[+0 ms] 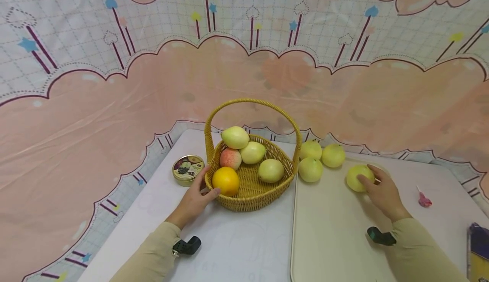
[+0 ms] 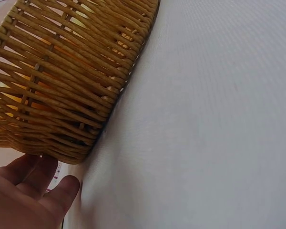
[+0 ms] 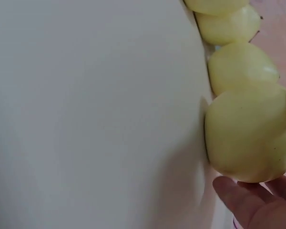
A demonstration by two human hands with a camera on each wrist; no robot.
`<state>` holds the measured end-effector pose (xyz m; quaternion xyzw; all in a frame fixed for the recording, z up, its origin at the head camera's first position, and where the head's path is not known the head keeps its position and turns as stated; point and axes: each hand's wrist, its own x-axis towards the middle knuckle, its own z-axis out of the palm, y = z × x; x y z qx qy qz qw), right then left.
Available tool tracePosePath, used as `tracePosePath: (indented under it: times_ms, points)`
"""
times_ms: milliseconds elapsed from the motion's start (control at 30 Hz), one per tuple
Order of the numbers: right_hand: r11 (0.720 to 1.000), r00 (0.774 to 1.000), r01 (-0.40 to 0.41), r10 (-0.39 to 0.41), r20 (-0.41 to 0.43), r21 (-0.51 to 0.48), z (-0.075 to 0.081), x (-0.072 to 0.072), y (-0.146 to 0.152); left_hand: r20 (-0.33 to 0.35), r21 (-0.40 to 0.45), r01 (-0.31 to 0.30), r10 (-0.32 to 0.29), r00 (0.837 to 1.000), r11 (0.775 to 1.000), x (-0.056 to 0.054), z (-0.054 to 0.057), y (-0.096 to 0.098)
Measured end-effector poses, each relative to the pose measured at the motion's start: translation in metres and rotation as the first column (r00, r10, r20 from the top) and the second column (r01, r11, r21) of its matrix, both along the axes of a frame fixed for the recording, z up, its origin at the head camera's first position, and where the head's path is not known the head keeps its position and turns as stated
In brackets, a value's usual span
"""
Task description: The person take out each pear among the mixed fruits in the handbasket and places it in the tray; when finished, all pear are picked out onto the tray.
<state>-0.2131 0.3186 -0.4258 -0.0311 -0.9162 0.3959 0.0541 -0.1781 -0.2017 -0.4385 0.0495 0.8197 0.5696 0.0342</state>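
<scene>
On the left, my left hand (image 1: 196, 198) grips the side of a woven basket (image 1: 244, 204), thumb over the rim and fingers outside. In the left wrist view its fingertips (image 2: 47, 164) touch the weave. Inside the basket are an orange (image 1: 226, 181), a red-and-yellow peach (image 1: 230, 159) and several pale green oval fruits (image 1: 271, 171). My right hand (image 1: 385, 195) holds a round yellow-green pear (image 1: 357, 178), at or just above the beige tray (image 1: 324, 231); the right wrist view shows fingers around the pear (image 3: 250, 133). Similar pears (image 1: 310, 170) are grouped at the tray's back left.
A round tin (image 1: 187, 169) stands left of the basket, close to my left hand. Right of the tray lies a pink wrapped lollipop (image 1: 424, 199). A dark-blue and yellow package (image 1: 478, 252) is at the right edge. Patterned cloth (image 1: 244, 78) hangs behind the table.
</scene>
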Motion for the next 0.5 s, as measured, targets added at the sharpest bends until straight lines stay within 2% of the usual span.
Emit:
tracePosePath:
  times_ms: [200, 500]
  points:
    - [0.999, 1.000, 0.011, -0.011, 0.009, 0.031, 0.006, 0.005, -0.001, 0.004, 0.011, 0.007, -0.007, 1.000, 1.000, 0.000, -0.001, 0.000]
    - [0.998, 0.989, 0.056, -0.056, -0.135, 0.001, 0.027, 0.012, -0.008, 0.002, 0.000, 0.000, 0.000, 1.000, 1.000, -0.002, -0.004, -0.002]
